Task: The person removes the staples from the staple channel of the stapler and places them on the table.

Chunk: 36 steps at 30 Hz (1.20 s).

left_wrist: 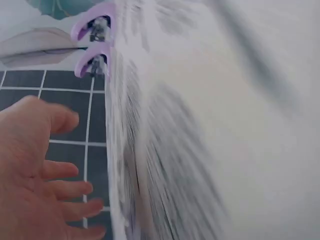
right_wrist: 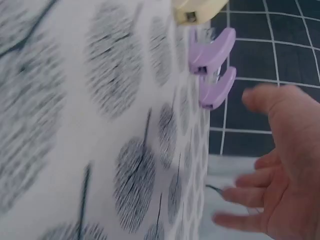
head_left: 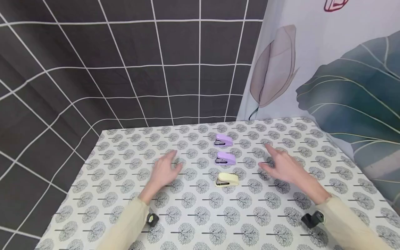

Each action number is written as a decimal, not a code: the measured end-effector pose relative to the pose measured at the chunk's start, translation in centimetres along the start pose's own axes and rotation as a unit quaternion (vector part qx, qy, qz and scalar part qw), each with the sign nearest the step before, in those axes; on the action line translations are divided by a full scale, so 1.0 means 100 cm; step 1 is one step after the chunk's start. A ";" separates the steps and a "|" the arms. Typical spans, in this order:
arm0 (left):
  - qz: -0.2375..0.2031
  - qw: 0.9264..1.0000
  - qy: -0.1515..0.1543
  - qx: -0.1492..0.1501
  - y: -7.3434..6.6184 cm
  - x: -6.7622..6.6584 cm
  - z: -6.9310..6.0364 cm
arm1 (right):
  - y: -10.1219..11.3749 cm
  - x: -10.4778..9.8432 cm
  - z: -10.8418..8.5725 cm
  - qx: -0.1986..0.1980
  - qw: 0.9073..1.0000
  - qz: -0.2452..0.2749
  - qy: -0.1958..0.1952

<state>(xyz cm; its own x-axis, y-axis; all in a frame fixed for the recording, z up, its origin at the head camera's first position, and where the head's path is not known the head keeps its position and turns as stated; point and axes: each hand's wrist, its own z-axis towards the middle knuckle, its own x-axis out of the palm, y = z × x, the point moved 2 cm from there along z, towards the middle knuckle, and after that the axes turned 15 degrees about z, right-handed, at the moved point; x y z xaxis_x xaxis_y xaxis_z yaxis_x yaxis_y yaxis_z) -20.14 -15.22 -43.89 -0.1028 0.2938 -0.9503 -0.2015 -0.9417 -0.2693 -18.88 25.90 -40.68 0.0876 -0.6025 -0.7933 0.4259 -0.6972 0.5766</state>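
Three small staplers stand in a column near the middle of the table: a far purple stapler [head_left: 223, 140], a second purple stapler [head_left: 225, 158] and, closest, a cream-yellow stapler [head_left: 227, 180]. To their left is my left hand [head_left: 164, 171], apart from them, its fingers relaxed and holding nothing. My right hand [head_left: 282, 166] hovers on the other side, also holding nothing, thumb spread from the fingers. The left wrist view shows the left hand [left_wrist: 35, 175] with loosely spread fingers. In the right wrist view the right hand [right_wrist: 290, 165] is similarly spread, with all three staplers beyond it.
A white cloth with tree prints covers the table [head_left: 200, 215]. Behind and to the left hangs a dark grid-patterned curtain [head_left: 134, 45]; a pale curtain [head_left: 306, 21] with leaf prints hangs at the right. Each wrist carries a small black camera [head_left: 312, 219].
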 end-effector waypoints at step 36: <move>-0.344 0.931 0.093 -0.073 -0.087 0.060 0.114 | 0.022 0.052 0.138 -0.044 0.986 0.156 0.045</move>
<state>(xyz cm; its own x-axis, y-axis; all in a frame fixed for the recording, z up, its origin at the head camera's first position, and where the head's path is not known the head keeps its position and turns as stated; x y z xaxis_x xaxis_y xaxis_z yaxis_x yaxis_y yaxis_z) -30.11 -3.41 -45.51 0.1754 0.8153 -0.5519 -0.0207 -0.5574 -0.8300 -29.96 15.85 -40.89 0.3043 -0.7434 -0.5956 0.4409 -0.4443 0.7799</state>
